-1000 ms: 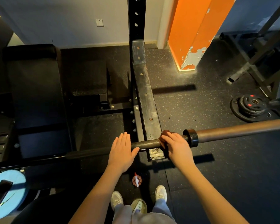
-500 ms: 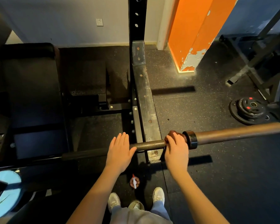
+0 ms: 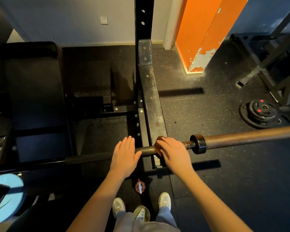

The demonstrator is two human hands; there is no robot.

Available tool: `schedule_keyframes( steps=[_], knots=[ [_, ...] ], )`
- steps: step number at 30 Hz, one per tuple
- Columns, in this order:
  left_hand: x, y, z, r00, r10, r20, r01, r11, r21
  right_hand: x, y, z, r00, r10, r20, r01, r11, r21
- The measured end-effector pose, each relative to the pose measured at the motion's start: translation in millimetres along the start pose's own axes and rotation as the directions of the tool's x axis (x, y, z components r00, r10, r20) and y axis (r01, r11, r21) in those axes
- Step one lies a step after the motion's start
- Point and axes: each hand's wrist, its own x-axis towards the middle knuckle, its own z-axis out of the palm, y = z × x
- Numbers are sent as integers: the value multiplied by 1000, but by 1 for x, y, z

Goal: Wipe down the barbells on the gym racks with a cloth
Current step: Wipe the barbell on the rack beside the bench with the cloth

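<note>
room: dark rubber gym floor (image 3: 208, 181), orange pillar (image 3: 204, 30) behind.
barbell (image 3: 241, 138): lay across the near end of the black rack (image 3: 149, 97), sleeve pointing right.
left hand (image 3: 125, 158): rested flat on the barbell, fingers straight.
right hand (image 3: 174, 153): fingers curled round a brown cloth (image 3: 158, 145) on the barbell, over the rack.

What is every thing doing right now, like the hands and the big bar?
barbell: lying across the rack, no plates on this end.
left hand: flat, fingers straight, resting on the barbell.
right hand: holding the cloth on the barbell.
cloth: bunched round the barbell under that hand.
weight plates: stacked flat on the floor.
spray bottle: standing on the floor.
</note>
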Motion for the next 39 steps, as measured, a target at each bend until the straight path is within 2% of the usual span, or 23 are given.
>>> schedule_keyframes(
  steps=[2, 4, 7, 10, 13, 15, 18, 20, 23, 26, 29, 32, 36, 39],
  knots=[
    [0, 0, 0, 1000, 7, -1, -7, 1000, 0, -2, 17, -5, 989, 139, -51, -139, 990, 9],
    [-1, 0, -1, 1000, 7, -8, -7, 1000, 0, -3, 1, 1, 965, 257, -55, -253, 965, 64],
    [-1, 1, -2, 1000, 1, -14, -1, 1000, 1, 0, -32, 14, 994, 102, 32, -106, 982, 155],
    [0, 0, -4, 1000, 8, 3, -8, 1000, -8, 6, -9, -4, 993, -2, 119, -22, 979, 203],
    [1, -1, -6, 1000, 14, 3, -14, 1000, -9, 0, 13, -11, 993, 121, 15, -121, 970, 211],
    [3, -1, -7, 1000, 15, 5, -15, 1000, -11, 1, -4, -1, 989, 144, -25, -133, 956, 261],
    [5, -1, -7, 1000, 7, 18, -7, 1000, -7, 9, -30, 16, 999, -31, 29, 21, 951, 309],
    [7, -2, -8, 1000, 5, 25, -5, 1000, -8, 13, -18, 7, 992, -107, 65, 79, 937, 339],
    [10, -3, -8, 999, 11, 31, -10, 1000, -20, 9, 12, -7, 999, -28, 44, 12, 941, 337],
    [11, -4, -8, 1000, 11, 29, -10, 1000, -28, 9, -2, 1, 999, 31, -8, -26, 938, 345],
    [13, -4, -8, 999, 13, 33, -13, 1000, -28, 14, -29, 14, 996, -84, 27, 70, 934, 350],
    [13, -6, -12, 998, 42, 41, -40, 998, -46, 17, -14, 7, 987, -152, 46, 127, 928, 349],
    [-1, -14, -10, 1000, 23, -1, -23, 1000, 14, 11, 13, 0, 999, 26, -23, -17, 953, 304],
    [-9, -14, -6, 999, -39, -21, 40, 998, 45, 11, -16, 14, 996, 79, -39, -63, 948, 311]
  ],
)
